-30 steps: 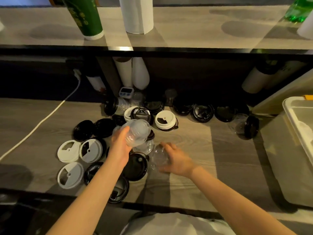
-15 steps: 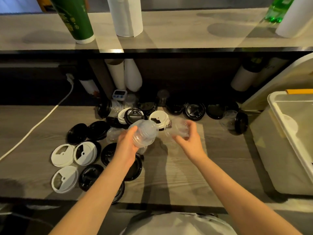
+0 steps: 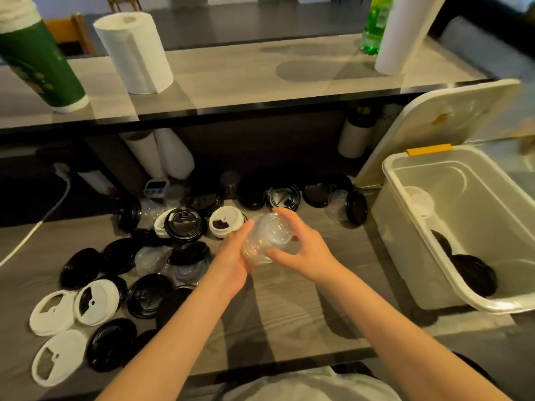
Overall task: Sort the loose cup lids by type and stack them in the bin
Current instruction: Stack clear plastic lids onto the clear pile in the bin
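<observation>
Grey wood-grain surface (image 3: 289, 308), strewn with black lids (image 3: 144, 295) and white lids (image 3: 97, 302). Above it, the left hand (image 3: 231, 264) and right hand (image 3: 304, 253) curl their fingers (image 3: 285, 215) round a clear dome-lid stack (image 3: 267, 237), left of the bin (image 3: 405, 256). Seat the domes squarely, squeezing lightly, before carrying.

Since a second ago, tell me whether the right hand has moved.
Yes. The right hand lifted off the counter and went farther back, to the clear stack beside the white lid.
</observation>
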Demonstrator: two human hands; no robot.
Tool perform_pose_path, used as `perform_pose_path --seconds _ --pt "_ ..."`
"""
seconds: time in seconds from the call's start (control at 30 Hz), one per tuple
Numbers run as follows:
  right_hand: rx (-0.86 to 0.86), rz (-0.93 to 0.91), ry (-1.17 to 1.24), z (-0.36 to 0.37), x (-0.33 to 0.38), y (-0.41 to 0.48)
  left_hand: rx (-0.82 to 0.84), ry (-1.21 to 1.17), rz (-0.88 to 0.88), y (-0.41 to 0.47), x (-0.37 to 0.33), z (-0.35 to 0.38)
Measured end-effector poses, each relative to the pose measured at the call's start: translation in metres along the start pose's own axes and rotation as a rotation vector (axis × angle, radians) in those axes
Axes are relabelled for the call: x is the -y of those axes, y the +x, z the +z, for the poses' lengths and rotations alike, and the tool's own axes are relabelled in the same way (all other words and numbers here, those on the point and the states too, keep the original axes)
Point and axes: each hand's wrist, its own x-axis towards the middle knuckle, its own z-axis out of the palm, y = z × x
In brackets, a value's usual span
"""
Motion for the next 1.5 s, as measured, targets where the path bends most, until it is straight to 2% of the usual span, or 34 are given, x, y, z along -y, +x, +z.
perform_pose_path --seconds 0.27,0.47,0.67,0.8,0.93,1.0,1.07,1.2,1.3,1.43,1.5 --pt "-0.036 -0.095 -0.003 -0.08 -0.01 -0.024 0.072 -0.121 -0.113 0.001 0.018 0.08" --pt "-0.044 -0.079 0.085 -0.134 -0.019 -0.035 0.157 -0.172 -0.103 0.0 0.027 0.133" --pt "-0.037 -0.086 0.208 -0.182 -0.032 -0.045 0.257 -0.115 -0.052 0.0 0.033 0.181" --pt "-0.103 -0.092 0.241 -0.206 -0.045 -0.054 0.25 0.047 0.026 0.004 0.047 0.208" --pt "-0.223 -0.15 0.262 -0.227 -0.057 -0.064 0.16 0.359 0.206 0.011 0.052 0.235" --pt "-0.287 -0.182 0.231 -0.237 -0.062 -0.068 0.187 0.591 0.267 0.011 0.049 0.25" --pt "-0.318 -0.21 0.148 -0.248 -0.069 -0.071 0.252 0.715 0.245 0.01 0.044 0.263" --pt "-0.269 -0.155 0.071 -0.268 -0.072 -0.079 0.323 0.786 0.249 0.017 0.046 0.28" --pt "-0.192 -0.112 0.04 -0.28 -0.078 -0.085 0.301 0.783 0.275 0.024 0.053 0.286" --pt "-0.095 0.125 0.279 -0.299 -0.08 -0.089 0.248 0.86 0.341 0.032 0.061 0.291" --pt "-0.088 0.168 0.291 -0.307 -0.083 -0.089 0.279 0.922 0.332 0.036 0.061 0.297"
